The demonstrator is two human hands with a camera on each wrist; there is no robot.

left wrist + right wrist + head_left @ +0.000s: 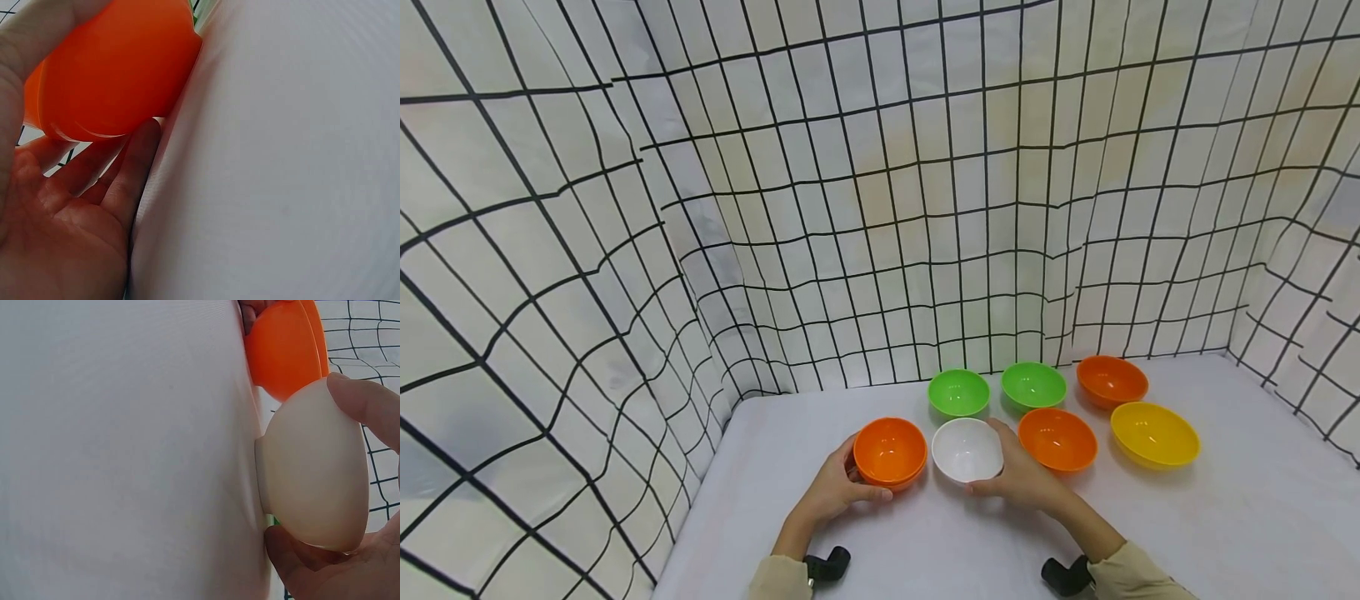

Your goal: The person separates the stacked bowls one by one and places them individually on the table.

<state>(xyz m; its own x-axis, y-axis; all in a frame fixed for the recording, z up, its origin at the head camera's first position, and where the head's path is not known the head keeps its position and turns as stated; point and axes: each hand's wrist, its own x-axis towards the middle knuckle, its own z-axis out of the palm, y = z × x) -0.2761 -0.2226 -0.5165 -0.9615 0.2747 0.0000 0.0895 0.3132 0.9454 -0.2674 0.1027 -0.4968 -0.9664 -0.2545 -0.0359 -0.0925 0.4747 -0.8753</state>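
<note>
My left hand [838,485] holds a stack of orange bowls [889,450] from its left side, thumb at the front and fingers round the far side. A second rim shows just under the top one, so at least two are nested. To the right, a white bowl [967,451] is held by my right hand [1024,473], thumb on the near side and fingers on the far right rim. In the right wrist view the white bowl [319,469] stands upright with its foot at or very near the cloth. A narrow gap parts it from the orange stack in the head view.
Behind stand two green bowls [958,393]. Right of my right hand are an orange bowl [1057,440], another orange bowl [1112,382] farther back and a yellow bowl [1155,435]. White cloth [940,558] covers the table; a black-gridded white sheet [880,208] rises behind.
</note>
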